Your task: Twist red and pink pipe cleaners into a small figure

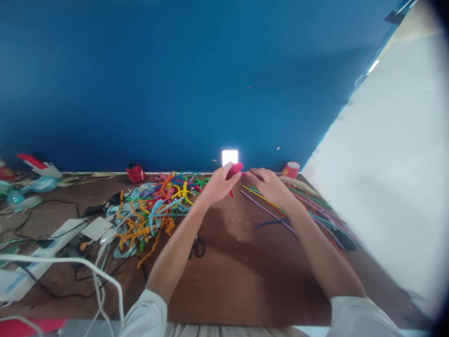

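Note:
Both my hands meet above the far middle of a brown wooden table. My left hand is closed on a bright pink pipe cleaner that is wound into a small bundle, with a short red end hanging below. My right hand touches the same pink piece with pinched fingertips. To the left lies a tangled pile of bent pipe cleaners in orange, blue, yellow, green and red. Straight pipe cleaners in several colours lie under and beside my right forearm.
Scissors lie partly under my left forearm. A white power strip with cables fills the left side. A red cup and a small red object stand by the blue wall. A white wall rises at right.

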A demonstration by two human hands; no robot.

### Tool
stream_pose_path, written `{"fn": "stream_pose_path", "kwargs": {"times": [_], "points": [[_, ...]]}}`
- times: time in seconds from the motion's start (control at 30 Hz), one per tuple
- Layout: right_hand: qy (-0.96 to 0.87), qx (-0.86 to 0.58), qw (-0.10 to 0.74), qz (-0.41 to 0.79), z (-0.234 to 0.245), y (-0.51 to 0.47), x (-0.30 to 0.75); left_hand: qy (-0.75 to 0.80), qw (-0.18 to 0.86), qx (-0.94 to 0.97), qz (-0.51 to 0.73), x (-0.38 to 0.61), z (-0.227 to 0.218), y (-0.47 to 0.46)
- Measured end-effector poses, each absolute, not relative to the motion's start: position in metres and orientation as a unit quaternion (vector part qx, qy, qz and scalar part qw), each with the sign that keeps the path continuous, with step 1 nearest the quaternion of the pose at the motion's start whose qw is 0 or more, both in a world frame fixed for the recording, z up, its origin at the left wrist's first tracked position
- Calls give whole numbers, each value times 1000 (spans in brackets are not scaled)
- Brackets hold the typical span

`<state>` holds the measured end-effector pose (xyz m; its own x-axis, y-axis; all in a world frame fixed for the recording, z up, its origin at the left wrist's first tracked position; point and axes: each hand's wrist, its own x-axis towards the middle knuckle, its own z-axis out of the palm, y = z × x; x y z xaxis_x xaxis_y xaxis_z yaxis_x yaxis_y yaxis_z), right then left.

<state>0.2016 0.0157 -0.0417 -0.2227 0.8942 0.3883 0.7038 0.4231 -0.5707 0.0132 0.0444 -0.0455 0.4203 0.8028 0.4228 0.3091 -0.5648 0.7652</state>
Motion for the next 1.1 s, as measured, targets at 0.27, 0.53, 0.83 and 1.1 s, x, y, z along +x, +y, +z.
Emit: {"fn": "stream_pose_path", "kwargs": {"times": [0.27,0.53,0.83,1.1], "points": [[-806,-458,370,57,-46,13,196,343,479,682,433,18,-52,48],[-815,-461,258,-239,-57,15,193,331,604,562,458,27,-56,49],[-786,-458,407,82,-53,19,193,326,500,650,471,25,-56,48],[-754,-446,404,265,-55,31,203,342,397,745,411,20,-54,48]]}}
